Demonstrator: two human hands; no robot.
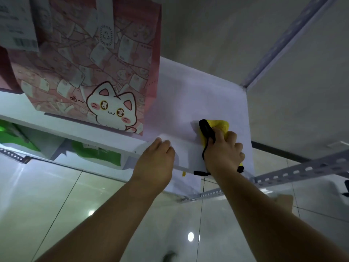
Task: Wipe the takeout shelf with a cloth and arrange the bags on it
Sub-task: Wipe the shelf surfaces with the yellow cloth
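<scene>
my right grip [224,152] clamps yellow cloth [221,125] on shelf [188,95] | my left grip [156,161] rests on shelf edge, curl unclear | pink cat bag [94,72] stands just left, blocking

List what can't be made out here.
- Head view: pink cat bag, top cut off by upper frame edge.
- Head view: receipt, print too blurred to read.
- Head view: yellow cloth, mostly under the right hand.
- Head view: green bags below, largely hidden by the shelf.
</scene>
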